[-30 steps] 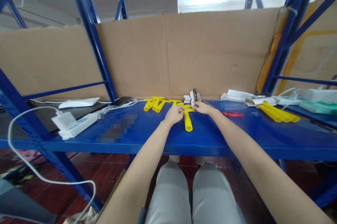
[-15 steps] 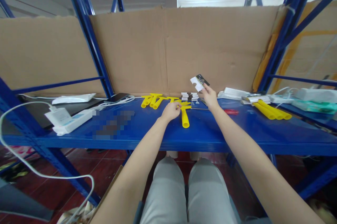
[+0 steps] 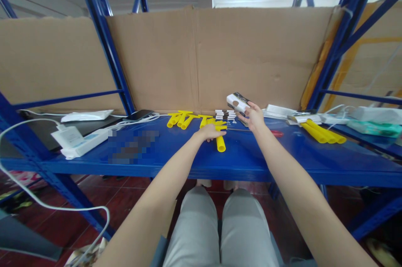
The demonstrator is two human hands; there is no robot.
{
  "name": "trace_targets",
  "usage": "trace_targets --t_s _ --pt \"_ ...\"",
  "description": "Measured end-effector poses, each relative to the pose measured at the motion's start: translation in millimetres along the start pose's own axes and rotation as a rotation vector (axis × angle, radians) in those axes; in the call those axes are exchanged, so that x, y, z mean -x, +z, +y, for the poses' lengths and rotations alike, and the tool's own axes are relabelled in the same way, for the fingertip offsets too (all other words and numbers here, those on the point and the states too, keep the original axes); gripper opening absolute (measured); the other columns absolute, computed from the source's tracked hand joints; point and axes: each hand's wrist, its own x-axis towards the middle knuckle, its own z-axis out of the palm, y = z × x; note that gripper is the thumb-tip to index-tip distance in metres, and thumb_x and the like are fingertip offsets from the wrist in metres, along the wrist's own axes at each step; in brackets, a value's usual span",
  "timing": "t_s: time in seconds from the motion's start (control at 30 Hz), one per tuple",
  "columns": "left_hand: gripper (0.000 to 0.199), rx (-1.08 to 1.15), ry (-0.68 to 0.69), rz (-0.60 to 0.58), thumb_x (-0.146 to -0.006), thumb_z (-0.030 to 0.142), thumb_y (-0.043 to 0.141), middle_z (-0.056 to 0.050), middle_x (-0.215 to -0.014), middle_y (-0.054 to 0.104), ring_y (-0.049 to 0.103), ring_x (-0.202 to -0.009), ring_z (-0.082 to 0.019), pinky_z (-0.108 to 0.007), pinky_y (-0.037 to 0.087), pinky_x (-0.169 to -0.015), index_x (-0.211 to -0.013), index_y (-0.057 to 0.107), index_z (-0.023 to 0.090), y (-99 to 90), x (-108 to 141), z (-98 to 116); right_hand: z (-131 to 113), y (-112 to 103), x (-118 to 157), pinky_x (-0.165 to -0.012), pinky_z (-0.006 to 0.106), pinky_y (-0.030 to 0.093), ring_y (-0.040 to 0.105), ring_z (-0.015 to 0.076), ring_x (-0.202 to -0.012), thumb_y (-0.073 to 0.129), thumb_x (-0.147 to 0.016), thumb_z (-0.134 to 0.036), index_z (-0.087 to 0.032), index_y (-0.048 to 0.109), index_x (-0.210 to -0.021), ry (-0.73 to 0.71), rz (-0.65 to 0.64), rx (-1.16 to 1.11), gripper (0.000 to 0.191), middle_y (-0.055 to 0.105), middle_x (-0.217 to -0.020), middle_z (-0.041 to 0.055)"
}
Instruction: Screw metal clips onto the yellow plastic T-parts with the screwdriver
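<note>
My left hand [image 3: 210, 132] reaches over the middle of a yellow T-shaped tool [image 3: 221, 145] with a hollow round handle, which lies on the blue shelf. Its fingers stretch across the handle, while the thumb stays apart on the left side. My right hand [image 3: 255, 117] grips a small black-and-white box [image 3: 238, 103] by its right end, raised above the shelf. Below that box lies a screwdriver with a red handle [image 3: 277, 133], its thin shaft pointing toward the yellow tool. Behind my hands sits a group of small white-and-dark pieces [image 3: 225, 114].
More yellow T-shaped tools [image 3: 182, 119] lie at the back left, and several yellow tubes [image 3: 323, 132] at the right. A power strip [image 3: 86, 143], a phone [image 3: 138, 115] and cables occupy the left. Cardboard [image 3: 220, 57] walls off the back of the blue shelf [image 3: 176, 162].
My left hand has opened from a pinch and moved right, over the yellow tool's handle. In my right hand the box has tilted and come slightly lower, showing more of its side.
</note>
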Motion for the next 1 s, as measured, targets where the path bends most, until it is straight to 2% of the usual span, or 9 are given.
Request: trace_targets --t_s 0.07,0.13,0.23,0.3,0.43,0.57,0.77,0.87,1.0 --pt "0.034 0.079 -0.039 0.029 -0.058 0.037 0.08 -0.001 -0.035 0.049 0.062 -0.052 -0.024 -0.031 0.047 -0.055 -0.043 0.053 0.022 1.7 -9.3 1.6 0.3 0.8 -0.5 -0.083 0.037 0.055 0.061 0.0177 -0.102 0.039 -0.085 -0.02 -0.033 0.035 -0.142 0.012 0.018 -0.037 0.058 0.059 -0.128 0.0051" --pt "0.029 0.132 -0.004 0.072 -0.055 0.031 0.08 0.0 -0.036 0.05 0.063 -0.055 -0.024 -0.031 0.048 -0.057 -0.044 0.054 0.022 3.4 -14.7 2.1 2.3 1.6 -2.4 -0.083 0.036 0.055 0.061 0.0178 -0.103 0.038 -0.084 -0.017 -0.031 0.037 -0.141 0.03 0.023 -0.064 0.059 0.059 -0.129 0.0051" --pt "0.027 -0.01 -0.003 -0.006 -0.061 0.034 0.073 -0.001 -0.034 0.048 0.062 -0.052 -0.023 -0.031 0.047 -0.057 -0.045 0.055 0.022 4.0 -12.7 3.5 8.3 2.4 -7.7 -0.084 0.036 0.054 0.061 0.0168 -0.104 0.039 -0.082 -0.013 -0.031 0.039 -0.139 0.036 -0.002 -0.095 0.06 0.059 -0.129 0.0038" --pt "0.03 -0.163 -0.035 -0.009 -0.069 0.043 0.063 -0.002 -0.036 0.05 0.062 -0.051 -0.021 -0.03 0.047 -0.058 -0.048 0.057 0.022 2.6 -6.0 6.1 13.1 3.1 -11.8 -0.083 0.034 0.055 0.062 0.0149 -0.101 0.042 -0.081 -0.011 -0.032 0.044 -0.134 0.015 -0.01 -0.177 0.057 0.06 -0.126 0.0023" --pt "0.038 -0.269 -0.052 -0.038 -0.073 0.054 0.054 -0.008 -0.057 0.067 0.066 -0.063 -0.024 -0.032 0.049 -0.063 -0.061 0.065 0.019 -1.4 9.4 14.0 19.4 5.0 -17.1 -0.08 0.031 0.056 0.064 0.0116 -0.09 0.053 -0.074 -0.008 -0.031 0.055 -0.12 -0.007 0.016 -0.423 0.052 0.063 -0.116 -0.0004" --pt "0.031 -0.278 -0.043 -0.028 -0.072 0.047 0.056 -0.01 -0.067 0.072 0.068 -0.076 -0.028 -0.034 0.049 -0.07 -0.072 0.07 0.019 -3.0 16.5 18.5 22.0 5.7 -19.4 -0.081 0.032 0.056 0.063 0.0119 -0.096 0.055 -0.072 -0.007 -0.033 0.055 -0.12 -0.02 -0.009 -0.506 0.055 0.061 -0.121 -0.0012" --pt "0.033 -0.192 -0.022 0.114 -0.066 0.046 0.062 -0.015 -0.092 0.073 0.066 -0.097 -0.034 -0.035 0.049 -0.077 -0.077 0.072 0.016 0.2 16.0 17.0 23.2 4.8 -21.9 -0.084 0.033 0.055 0.061 0.0132 -0.105 0.055 -0.073 -0.009 -0.036 0.052 -0.126 -0.093 -0.075 -0.509 0.06 0.056 -0.132 -0.0028" --pt "0.027 -0.1 -0.01 0.213 -0.065 0.043 0.066 -0.013 -0.086 0.073 0.065 -0.095 -0.034 -0.034 0.049 -0.077 -0.066 0.068 0.016 1.4 14.6 16.8 20.8 4.1 -19.7 -0.084 0.033 0.055 0.061 0.0126 -0.105 0.054 -0.075 -0.01 -0.036 0.051 -0.127 -0.083 -0.093 -0.512 0.058 0.057 -0.132 -0.0032" --pt "0.028 0.007 0.023 0.268 -0.069 0.038 0.066 -0.013 -0.068 0.068 0.067 -0.086 -0.034 -0.036 0.049 -0.072 -0.051 0.059 0.017 1.4 11.7 15.8 16.0 3.4 -13.7 -0.084 0.034 0.055 0.062 0.0124 -0.104 0.055 -0.077 -0.013 -0.038 0.05 -0.127 -0.092 -0.128 -0.517 0.056 0.057 -0.131 -0.0046"
